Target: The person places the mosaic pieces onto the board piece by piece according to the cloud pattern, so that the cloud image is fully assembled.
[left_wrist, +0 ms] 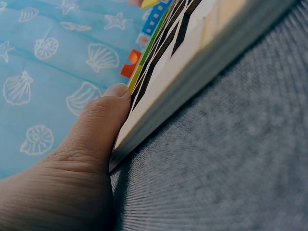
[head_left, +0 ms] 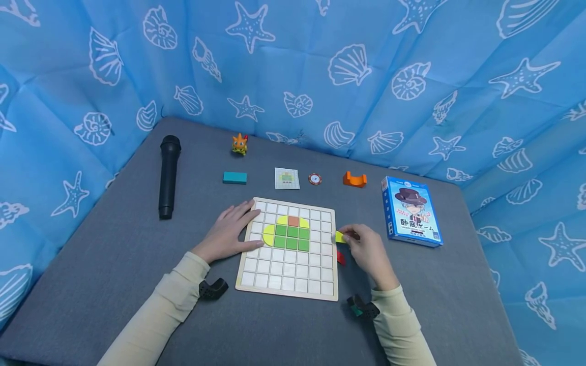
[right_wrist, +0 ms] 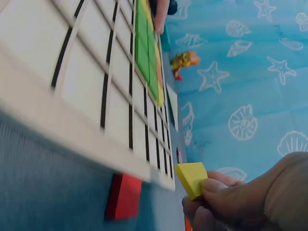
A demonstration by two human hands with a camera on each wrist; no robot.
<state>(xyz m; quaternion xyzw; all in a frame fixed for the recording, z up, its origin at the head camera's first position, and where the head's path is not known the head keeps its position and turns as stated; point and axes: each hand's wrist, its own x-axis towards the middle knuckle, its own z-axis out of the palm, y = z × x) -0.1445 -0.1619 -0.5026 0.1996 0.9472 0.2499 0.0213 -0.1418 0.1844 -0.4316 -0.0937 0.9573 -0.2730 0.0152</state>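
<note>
A wooden grid board (head_left: 288, 277) lies on the table, with green square tiles (head_left: 291, 231), one brown tile (head_left: 293, 221) and yellow rounded tiles (head_left: 268, 235) set in its cells. My left hand (head_left: 231, 231) rests along the board's left edge, fingers spread over the rim and thumb on its surface. Just off the right edge, my right hand (head_left: 368, 249) pinches a yellow tile (right_wrist: 191, 178) between thumb and fingers, raised above the table in the right wrist view. A red tile (right_wrist: 123, 196) lies on the table beside the board, close below that hand.
Behind the board are a teal block (head_left: 235, 178), a pattern card (head_left: 287, 179), a poker chip (head_left: 315, 178), an orange block (head_left: 354, 179) and a small toy figure (head_left: 239, 144). A microphone (head_left: 169, 178) lies left; a blue game box (head_left: 412, 211) sits right.
</note>
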